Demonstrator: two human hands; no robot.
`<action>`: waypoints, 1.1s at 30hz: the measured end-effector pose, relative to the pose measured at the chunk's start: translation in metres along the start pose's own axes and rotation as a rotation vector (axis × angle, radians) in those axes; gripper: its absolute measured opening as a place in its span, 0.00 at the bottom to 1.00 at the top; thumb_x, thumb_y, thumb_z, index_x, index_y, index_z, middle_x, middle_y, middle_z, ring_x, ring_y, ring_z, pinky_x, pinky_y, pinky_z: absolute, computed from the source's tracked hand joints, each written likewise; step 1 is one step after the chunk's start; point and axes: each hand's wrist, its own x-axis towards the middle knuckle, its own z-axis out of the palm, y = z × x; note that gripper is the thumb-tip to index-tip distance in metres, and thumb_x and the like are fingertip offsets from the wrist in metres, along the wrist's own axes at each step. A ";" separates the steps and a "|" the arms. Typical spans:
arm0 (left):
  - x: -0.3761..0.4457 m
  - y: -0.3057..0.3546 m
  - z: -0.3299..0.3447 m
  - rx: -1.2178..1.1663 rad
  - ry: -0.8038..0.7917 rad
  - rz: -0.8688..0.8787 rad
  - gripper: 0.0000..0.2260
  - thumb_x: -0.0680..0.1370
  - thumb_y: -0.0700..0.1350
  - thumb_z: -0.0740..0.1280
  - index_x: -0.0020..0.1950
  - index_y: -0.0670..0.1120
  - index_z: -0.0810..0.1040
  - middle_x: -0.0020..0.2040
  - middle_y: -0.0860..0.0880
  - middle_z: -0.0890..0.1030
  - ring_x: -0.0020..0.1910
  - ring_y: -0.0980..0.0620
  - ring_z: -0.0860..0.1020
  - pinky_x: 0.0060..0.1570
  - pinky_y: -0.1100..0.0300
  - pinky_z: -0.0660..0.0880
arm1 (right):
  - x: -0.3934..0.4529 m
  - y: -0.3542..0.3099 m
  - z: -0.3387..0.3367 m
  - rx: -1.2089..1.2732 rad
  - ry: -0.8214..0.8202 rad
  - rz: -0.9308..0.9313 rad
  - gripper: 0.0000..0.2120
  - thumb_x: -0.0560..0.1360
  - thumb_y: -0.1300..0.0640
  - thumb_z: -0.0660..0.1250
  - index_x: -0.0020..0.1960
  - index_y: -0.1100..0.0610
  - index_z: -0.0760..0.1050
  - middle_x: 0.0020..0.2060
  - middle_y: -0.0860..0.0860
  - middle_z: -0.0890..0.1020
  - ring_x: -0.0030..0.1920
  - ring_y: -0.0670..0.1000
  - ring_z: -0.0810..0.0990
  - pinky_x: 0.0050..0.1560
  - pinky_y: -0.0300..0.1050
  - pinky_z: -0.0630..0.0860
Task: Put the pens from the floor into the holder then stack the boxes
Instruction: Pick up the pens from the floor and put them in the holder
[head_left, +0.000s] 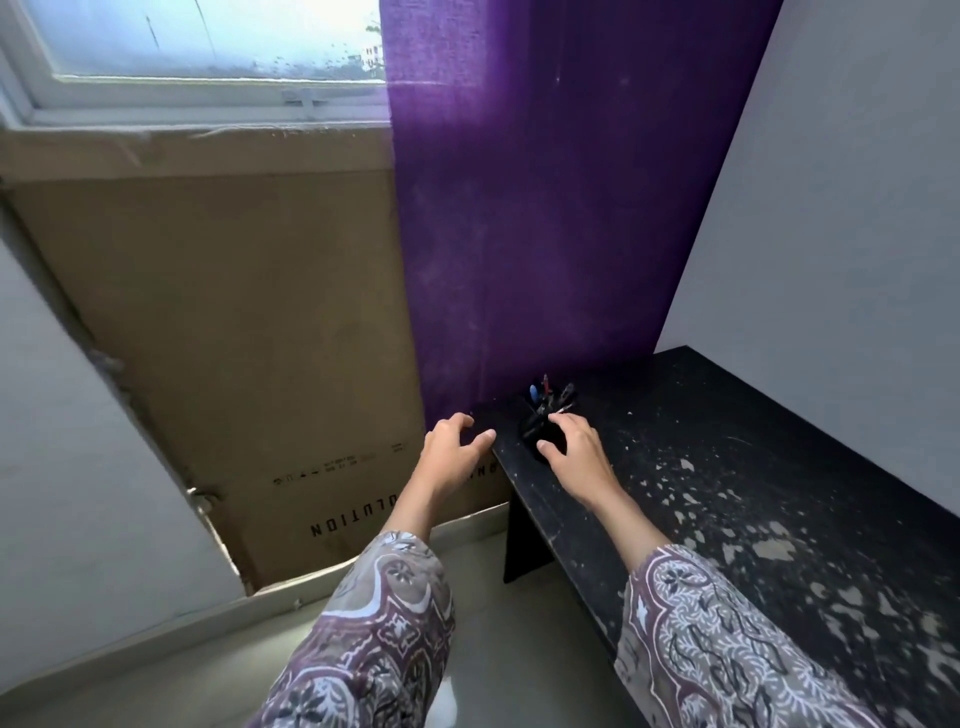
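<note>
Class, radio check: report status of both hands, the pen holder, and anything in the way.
Left hand open, empty, beside table edge. Right hand at holder, grip unclear. Pens upright in holder. Nothing in the way.

Patterned mauve sleeves (374, 639), perhaps paisley

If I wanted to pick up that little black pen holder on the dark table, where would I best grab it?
Probably around the lower body of the pen holder, coming from the side nearest the person, as the right hand does. Pens fan out of its top, so a grasp from above would likely hit them. It stands near the table corner by the purple curtain, which crowds the far side.
</note>
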 end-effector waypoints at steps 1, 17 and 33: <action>-0.019 -0.005 -0.009 0.035 -0.020 -0.006 0.23 0.77 0.55 0.62 0.68 0.44 0.69 0.67 0.43 0.72 0.68 0.46 0.68 0.67 0.52 0.66 | -0.017 -0.009 0.002 0.004 -0.015 0.009 0.23 0.78 0.55 0.60 0.71 0.58 0.63 0.71 0.53 0.64 0.71 0.53 0.62 0.68 0.49 0.63; -0.280 -0.080 -0.117 0.322 -0.064 -0.082 0.26 0.78 0.59 0.57 0.71 0.44 0.64 0.72 0.42 0.66 0.73 0.43 0.60 0.68 0.47 0.59 | -0.257 -0.125 0.042 0.008 -0.139 -0.021 0.25 0.77 0.51 0.62 0.70 0.60 0.64 0.71 0.57 0.65 0.71 0.56 0.62 0.71 0.48 0.59; -0.493 -0.153 -0.159 0.234 0.083 -0.336 0.28 0.78 0.58 0.57 0.72 0.42 0.63 0.73 0.41 0.65 0.73 0.41 0.63 0.71 0.43 0.61 | -0.402 -0.173 0.081 -0.126 -0.462 -0.194 0.27 0.78 0.49 0.61 0.72 0.59 0.61 0.72 0.56 0.62 0.73 0.55 0.60 0.72 0.51 0.59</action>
